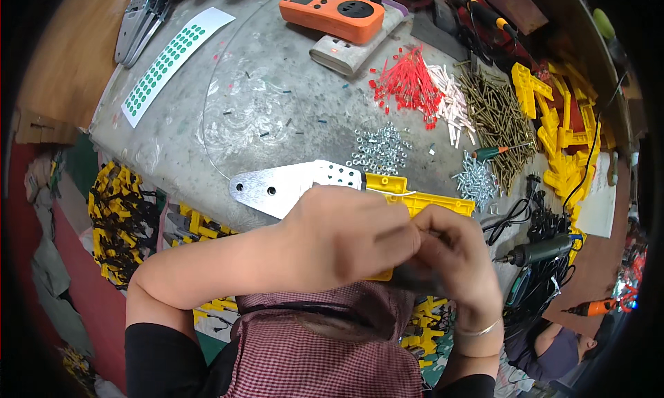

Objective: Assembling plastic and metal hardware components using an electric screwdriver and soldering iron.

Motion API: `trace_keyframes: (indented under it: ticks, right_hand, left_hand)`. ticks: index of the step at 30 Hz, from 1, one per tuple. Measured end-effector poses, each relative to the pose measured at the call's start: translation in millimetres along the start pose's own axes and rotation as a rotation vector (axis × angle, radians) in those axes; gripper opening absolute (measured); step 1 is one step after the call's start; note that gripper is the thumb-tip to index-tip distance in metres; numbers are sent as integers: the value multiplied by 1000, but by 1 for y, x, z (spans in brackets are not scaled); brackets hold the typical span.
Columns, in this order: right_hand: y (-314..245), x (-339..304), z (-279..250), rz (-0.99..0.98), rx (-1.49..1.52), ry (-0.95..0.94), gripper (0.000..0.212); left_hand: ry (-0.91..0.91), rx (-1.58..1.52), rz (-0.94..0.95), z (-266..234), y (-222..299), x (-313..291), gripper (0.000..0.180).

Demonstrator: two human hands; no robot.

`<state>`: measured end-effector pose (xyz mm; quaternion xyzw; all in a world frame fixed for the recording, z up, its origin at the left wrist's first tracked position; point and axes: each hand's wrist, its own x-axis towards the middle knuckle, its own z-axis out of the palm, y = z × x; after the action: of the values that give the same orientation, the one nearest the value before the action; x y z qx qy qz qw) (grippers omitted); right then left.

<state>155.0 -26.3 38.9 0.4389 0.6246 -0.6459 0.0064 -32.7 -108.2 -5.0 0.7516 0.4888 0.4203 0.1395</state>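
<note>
A silvery, tapered metal plate (277, 192) with two holes lies in front of me on the bench. Its wide end, with a perforated section, meets a yellow plastic handle shell (437, 203). A thin white wire (393, 192) runs over the shell. My left hand (349, 233) crosses above the joint of plate and shell, its fingers closed. Fingertip to fingertip with it, my right hand (451, 254) is curled in a pinch. Whatever lies between the fingers is hidden. More yellow plastic shows below the hands.
Piles of nuts (379, 149), screws (476, 179), red-wired parts (408, 86), white sleeves (453, 104) and long brass-coloured screws (499, 114) lie beyond. An orange meter (332, 12), green-dotted sticker sheet (176, 62), screwdriver (491, 151), power screwdriver (536, 251) and yellow shells (567, 142) surround them. A person (550, 349) sits lower right.
</note>
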Motion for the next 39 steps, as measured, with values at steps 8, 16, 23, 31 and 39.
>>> trace_keyframes:
  ticks: [8,16,23,31,39]
  right_hand:
    - [13,-1,11,-797,-653,371,13]
    - [16,7,-6,-35,516,-187,16]
    - [18,-2,11,-854,-693,387,14]
    - [23,-5,10,-295,18,181,13]
    - [-1,12,-32,-679,-559,339,32]
  left_hand:
    - [103,-124,-82,9,-7,0,20]
    - [22,46,68,8,-5,-6,24]
    - [69,-121,-32,9,-6,-1,21]
    - [1,-350,-224,-17,-4,3,22]
    - [81,-327,-408,-17,6,15,17]
